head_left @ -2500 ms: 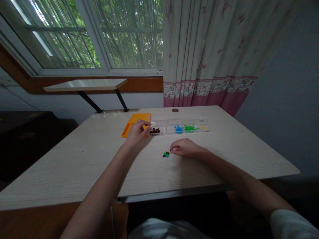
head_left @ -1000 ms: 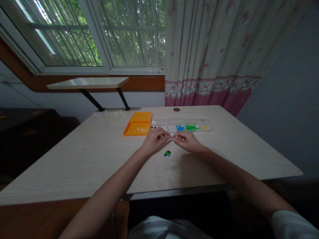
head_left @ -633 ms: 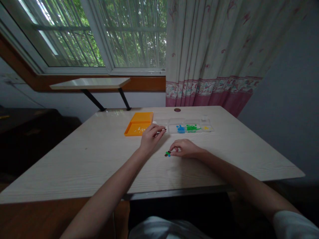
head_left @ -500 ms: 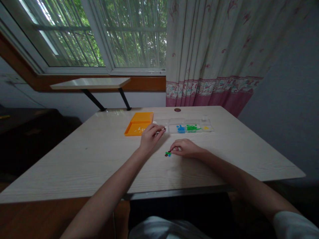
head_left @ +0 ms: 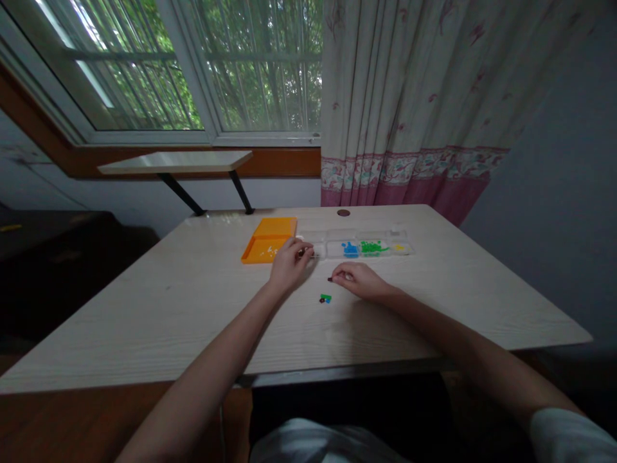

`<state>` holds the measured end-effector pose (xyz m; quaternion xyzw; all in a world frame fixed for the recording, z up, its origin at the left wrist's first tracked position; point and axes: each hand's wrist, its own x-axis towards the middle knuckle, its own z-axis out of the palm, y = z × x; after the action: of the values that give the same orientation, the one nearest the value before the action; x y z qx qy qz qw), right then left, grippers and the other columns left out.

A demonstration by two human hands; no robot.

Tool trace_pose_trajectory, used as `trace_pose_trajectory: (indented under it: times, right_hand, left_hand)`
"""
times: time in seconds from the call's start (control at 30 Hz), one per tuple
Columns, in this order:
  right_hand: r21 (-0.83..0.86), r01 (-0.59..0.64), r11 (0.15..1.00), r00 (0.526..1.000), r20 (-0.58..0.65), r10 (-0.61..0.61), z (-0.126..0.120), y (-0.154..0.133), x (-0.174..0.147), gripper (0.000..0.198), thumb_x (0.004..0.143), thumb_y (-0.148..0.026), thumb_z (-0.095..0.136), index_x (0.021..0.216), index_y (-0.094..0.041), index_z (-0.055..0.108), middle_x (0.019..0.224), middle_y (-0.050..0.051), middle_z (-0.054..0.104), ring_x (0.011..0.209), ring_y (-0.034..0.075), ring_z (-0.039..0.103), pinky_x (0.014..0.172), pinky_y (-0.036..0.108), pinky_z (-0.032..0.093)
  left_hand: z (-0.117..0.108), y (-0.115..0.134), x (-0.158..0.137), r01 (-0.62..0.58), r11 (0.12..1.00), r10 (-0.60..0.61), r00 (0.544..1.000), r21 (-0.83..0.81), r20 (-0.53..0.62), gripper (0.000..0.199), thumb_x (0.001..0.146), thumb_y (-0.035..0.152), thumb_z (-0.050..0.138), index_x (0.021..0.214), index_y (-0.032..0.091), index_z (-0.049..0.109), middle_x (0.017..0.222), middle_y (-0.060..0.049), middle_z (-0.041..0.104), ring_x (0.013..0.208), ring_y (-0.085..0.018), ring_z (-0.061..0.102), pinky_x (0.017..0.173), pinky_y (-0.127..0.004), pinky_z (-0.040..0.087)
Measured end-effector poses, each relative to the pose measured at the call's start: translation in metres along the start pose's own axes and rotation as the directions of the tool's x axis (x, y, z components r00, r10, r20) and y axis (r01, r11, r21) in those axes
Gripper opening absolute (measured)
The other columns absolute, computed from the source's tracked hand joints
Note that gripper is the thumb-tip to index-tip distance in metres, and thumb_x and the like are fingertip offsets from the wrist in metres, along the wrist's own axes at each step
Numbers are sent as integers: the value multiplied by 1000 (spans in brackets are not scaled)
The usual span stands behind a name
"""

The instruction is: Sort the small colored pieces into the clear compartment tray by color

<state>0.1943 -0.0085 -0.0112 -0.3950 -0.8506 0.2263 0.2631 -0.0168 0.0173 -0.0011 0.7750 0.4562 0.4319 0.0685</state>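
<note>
My right hand [head_left: 362, 280] is raised a little above the table, thumb and fingertips pinched on a small dark brown piece [head_left: 330, 279]. Below and left of it, a small cluster of green, blue and dark brown pieces [head_left: 326, 298] lies on the wood. My left hand [head_left: 290, 262] reaches to the left end of a clear compartment box [head_left: 332, 255]. Its fingers are curled together, with something dark at the fingertips, too small to make out. That hand hides part of the box's left compartment and the right edge of an orange tray [head_left: 250, 258].
Blue pieces [head_left: 350, 249], green pieces [head_left: 372, 248] and yellow pieces [head_left: 398, 247] lie in separate compartments. Several white bits [head_left: 270, 251] lie in the orange tray. A raised shelf [head_left: 178, 161] stands at the table's back left, below the window. A curtain [head_left: 385, 128] hangs behind the table.
My right hand has moved up and away from the cluster, with the dark brown piece in its pinch. My left hand's fingers have curled in and shifted slightly left at the box.
</note>
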Motion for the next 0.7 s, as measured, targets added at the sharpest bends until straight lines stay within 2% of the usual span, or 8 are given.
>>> trace_pose_trajectory:
  times: [0.1,0.17,0.5,0.7]
  right_hand:
    - [154,-61,986,995,-64,71,0,2,2,23,84,-33,47,84,-15,61,73,2,60,61,11,48,58,22,36]
    - [236,-77,969,991,-92,101,0,4,3,26,84,-35,45,82,-14,59,72,2,58,63,11,48,59,22,37]
    - [323,-59,944,994,-65,85,-2,7,4,28,83,-39,44,79,-14,56,76,3,57,74,14,51,68,26,39]
    - [401,-77,913,993,-51,106,1,11,6,29,81,-40,48,81,-13,59,73,3,58,69,13,51,64,25,39]
  left_hand:
    - [1,10,-5,-147,988,154,975,-54,162,16,80,25,52,86,17,64,81,-4,55,65,-10,49,61,-23,41]
    - [3,15,-7,-187,979,200,957,-78,211,15,77,25,55,86,17,64,80,-3,55,61,-9,47,59,-22,40]
    - [8,24,-10,-202,963,237,950,-177,205,13,77,25,58,86,19,65,75,-1,53,58,-8,45,54,-19,37]
    - [6,27,-9,-202,966,234,949,-163,212,13,79,24,56,86,18,65,75,-2,53,59,-8,45,55,-19,37]
